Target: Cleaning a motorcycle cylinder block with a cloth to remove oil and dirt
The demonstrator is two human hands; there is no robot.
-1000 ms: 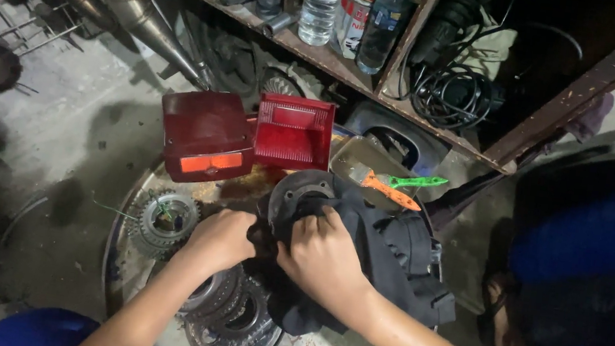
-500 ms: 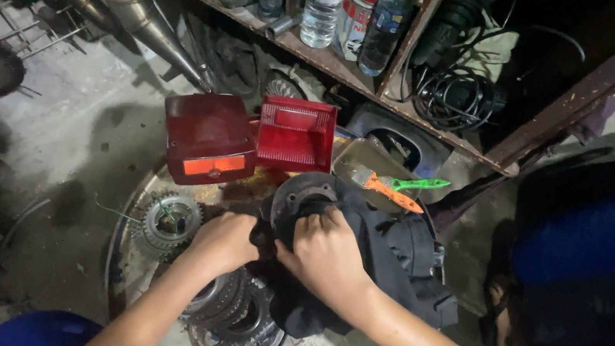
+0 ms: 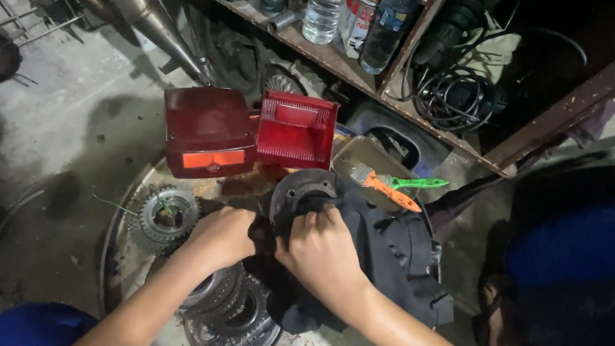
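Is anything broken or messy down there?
Yes. A red tail-light lens lies apart from its red housing on the floor. Both hands press a dark cloth on a round metal part, over a greasy tray.

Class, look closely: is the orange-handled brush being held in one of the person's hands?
No, the brush lies in a tray beyond both hands, which grip a dark cloth.

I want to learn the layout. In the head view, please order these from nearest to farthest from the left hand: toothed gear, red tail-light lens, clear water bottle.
1. Toothed gear, just left of the left hand.
2. Red tail-light lens, above it.
3. Clear water bottle, on the shelf at top.
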